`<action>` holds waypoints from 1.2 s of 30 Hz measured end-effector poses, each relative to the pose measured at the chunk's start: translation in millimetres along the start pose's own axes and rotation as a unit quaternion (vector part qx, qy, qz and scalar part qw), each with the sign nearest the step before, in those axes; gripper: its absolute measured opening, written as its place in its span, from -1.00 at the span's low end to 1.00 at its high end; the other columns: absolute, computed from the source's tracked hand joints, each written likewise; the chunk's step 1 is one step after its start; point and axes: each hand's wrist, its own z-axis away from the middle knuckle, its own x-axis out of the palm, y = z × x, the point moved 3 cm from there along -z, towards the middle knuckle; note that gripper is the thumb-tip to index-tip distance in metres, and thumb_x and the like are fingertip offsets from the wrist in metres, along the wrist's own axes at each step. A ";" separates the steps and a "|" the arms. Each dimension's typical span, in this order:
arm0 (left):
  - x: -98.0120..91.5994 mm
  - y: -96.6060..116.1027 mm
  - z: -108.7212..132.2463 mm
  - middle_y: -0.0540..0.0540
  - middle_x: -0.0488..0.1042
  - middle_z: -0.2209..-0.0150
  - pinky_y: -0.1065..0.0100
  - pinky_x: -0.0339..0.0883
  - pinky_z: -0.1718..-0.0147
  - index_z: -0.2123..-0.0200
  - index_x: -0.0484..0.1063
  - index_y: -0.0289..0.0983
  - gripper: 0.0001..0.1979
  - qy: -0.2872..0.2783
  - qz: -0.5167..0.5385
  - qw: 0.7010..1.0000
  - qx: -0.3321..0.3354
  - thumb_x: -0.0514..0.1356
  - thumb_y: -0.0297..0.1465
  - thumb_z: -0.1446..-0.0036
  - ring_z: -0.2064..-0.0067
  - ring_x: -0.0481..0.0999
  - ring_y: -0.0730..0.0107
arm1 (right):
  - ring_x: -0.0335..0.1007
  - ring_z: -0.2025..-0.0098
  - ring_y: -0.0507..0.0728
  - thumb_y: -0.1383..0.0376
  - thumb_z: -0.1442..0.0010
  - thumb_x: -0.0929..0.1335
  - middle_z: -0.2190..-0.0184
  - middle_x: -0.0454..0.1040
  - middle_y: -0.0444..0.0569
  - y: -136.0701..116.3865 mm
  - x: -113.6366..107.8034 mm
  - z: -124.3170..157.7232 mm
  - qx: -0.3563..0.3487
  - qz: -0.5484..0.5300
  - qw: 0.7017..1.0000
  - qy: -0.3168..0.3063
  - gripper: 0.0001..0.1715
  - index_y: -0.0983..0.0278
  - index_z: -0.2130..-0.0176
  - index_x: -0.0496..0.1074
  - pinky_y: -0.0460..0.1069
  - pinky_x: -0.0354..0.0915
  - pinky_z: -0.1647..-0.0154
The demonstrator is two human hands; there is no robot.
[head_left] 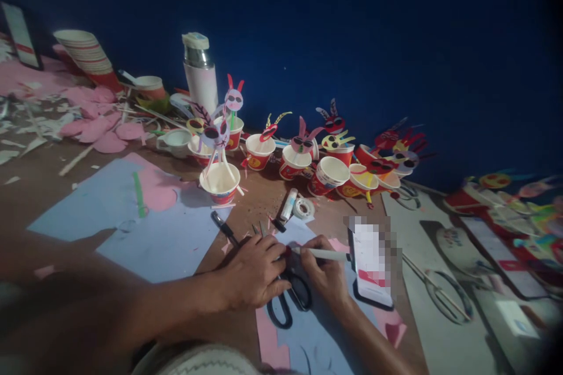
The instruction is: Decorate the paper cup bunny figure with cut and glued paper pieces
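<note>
My right hand (325,272) is closed around a white pen (328,255), whose tip points left toward my other hand's fingertips. My left hand (259,269) rests palm down, with its thumb apart from the fingers, and covers the middle of a pair of scissors. Below that hand, the scissors' black handles (281,307) show on a light blue paper sheet (323,328); the blades stick out above it. Whatever lies directly under my left fingers is hidden. A black marker (224,228) lies beside my left hand. To the right of my right hand is a phone (373,275).
Paper cups with paper animal faces (215,181) line the back, near a white flask (201,79). A glue stick (288,205) and tape roll (303,208) lie ahead of my hands. Blue sheets (158,246), pink cutouts (109,129) and stacked cups (88,55) are left; other scissors (444,296) are right.
</note>
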 end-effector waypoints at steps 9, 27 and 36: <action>-0.1 -3.2 -1.9 -0.11 0.36 0.20 0.15 0.14 0.18 0.27 0.40 -0.26 -0.73 0.022 0.010 1.000 0.011 0.00 -0.23 -0.18 0.13 0.27 0.22 | 0.12 0.61 -0.02 0.25 -0.11 0.26 0.65 0.21 -0.21 -1.3 1.9 -0.2 0.002 -0.021 1.000 0.002 -0.80 0.27 0.50 0.22 -0.13 0.11 0.63; 3.6 -4.3 -0.5 -0.12 0.34 0.20 0.14 0.15 0.22 0.30 0.42 -0.24 -0.74 0.028 0.024 0.999 -0.018 0.00 -0.23 -0.17 0.14 0.28 0.20 | 0.13 0.60 -0.02 0.29 -0.10 0.25 0.63 0.23 -0.20 -1.2 1.8 0.1 -0.015 -0.028 0.999 -0.007 -0.84 0.27 0.49 0.23 -0.13 0.11 0.62; 2.8 -5.5 -2.2 -0.12 0.34 0.21 0.16 0.17 0.19 0.27 0.42 -0.23 -0.74 0.025 0.032 0.999 -0.001 0.00 -0.25 -0.17 0.16 0.28 0.22 | 0.17 0.61 -0.02 0.28 -0.11 0.26 0.63 0.25 -0.20 -0.2 0.5 2.3 -0.023 -0.012 1.000 0.001 -0.85 0.25 0.48 0.24 -0.14 0.15 0.64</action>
